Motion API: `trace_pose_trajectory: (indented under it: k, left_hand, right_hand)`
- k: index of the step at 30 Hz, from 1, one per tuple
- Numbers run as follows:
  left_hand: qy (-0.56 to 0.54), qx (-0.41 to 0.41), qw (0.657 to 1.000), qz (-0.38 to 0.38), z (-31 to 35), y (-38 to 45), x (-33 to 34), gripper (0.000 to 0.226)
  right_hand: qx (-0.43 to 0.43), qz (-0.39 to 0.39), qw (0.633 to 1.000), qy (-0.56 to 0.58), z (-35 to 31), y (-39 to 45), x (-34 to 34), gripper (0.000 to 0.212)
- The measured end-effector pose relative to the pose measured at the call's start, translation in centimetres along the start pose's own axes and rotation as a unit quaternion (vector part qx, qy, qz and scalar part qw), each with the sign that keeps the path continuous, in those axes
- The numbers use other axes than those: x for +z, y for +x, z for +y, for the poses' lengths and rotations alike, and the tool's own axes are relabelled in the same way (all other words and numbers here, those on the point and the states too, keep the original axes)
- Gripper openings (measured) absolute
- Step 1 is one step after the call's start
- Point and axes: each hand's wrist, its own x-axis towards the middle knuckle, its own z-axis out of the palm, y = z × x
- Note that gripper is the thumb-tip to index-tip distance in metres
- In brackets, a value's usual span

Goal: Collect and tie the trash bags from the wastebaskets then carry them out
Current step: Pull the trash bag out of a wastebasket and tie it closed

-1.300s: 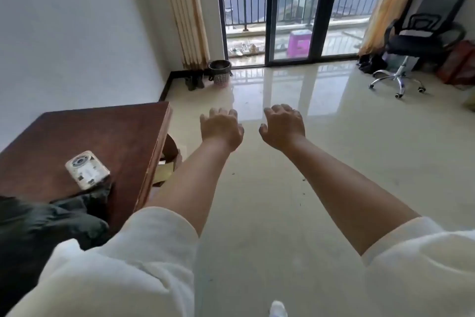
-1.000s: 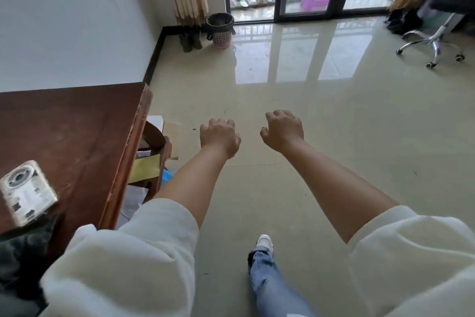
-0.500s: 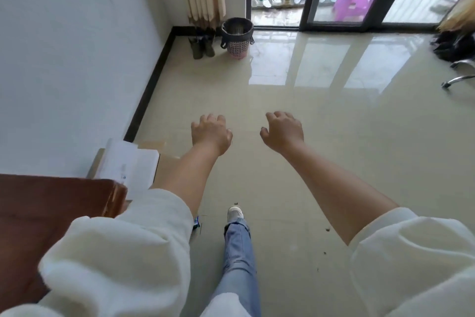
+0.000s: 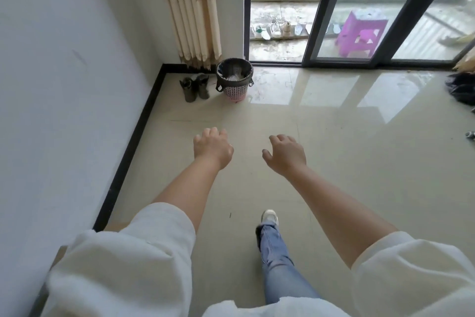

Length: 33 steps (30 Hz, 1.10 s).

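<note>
The step in hand looks like the approach: the person is crossing the floor toward the first wastebasket, with nothing collected yet. Both arms reach forward over the tiles. The left hand hangs with its fingers loosely curled and holds nothing; the right hand is likewise bare, fingers relaxed and a little spread, thumb out to the side. One foot in a white shoe is stepped forward between the arms.

The wastebasket stands on the floor in the far left corner of the room, just beside the foot of the curtain and close to the sliding door frame, well apart from both hands. It is a pink lattice basket lined with a dark trash bag, whose top is folded down over the rim, with what seem to be the bag's handle loops hanging at either side. Inside lies some pale, crumpled rubbish, perhaps plastic or paper; at this range it is hard to tell, and how full the bag is cannot be judged. A pair of dark boots stands just left of the basket, against the black skirting.

The next move calls for closing the gap, stooping, and peeling the bag's folded edge off the rim with both hands before gathering it to tie.
</note>
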Motion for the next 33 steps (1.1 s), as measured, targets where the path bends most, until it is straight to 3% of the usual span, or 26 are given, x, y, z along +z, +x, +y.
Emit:
trace_pose_trajectory:
  k: [9, 17, 25, 33]
  left_hand:
    - [-0.014, -0.031, 0.999, -0.019, -1.0, 27.0, -4.3, 0.039]
    - [-0.034, -0.053, 0.997, -0.038, -8.7, 47.0, -5.9, 0.039]
    - [0.013, 0.031, 0.995, -0.095, -16.9, 68.9, -6.9, 0.04]
    - [0.046, 0.117, 0.986, -0.112, -18.4, 86.6, -6.5, 0.042]
  right_hand:
    - [-0.037, -0.031, 0.999, -0.015, -0.8, 28.8, -3.3, 0.042]
    - [-0.05, -0.08, 0.995, -0.028, -6.7, 49.8, -2.8, 0.039]
    - [0.075, -0.073, 0.994, 0.037, -12.1, 69.4, -1.6, 0.04]
    - [0.189, -0.096, 0.975, 0.058, -10.8, 82.8, 0.8, 0.038]
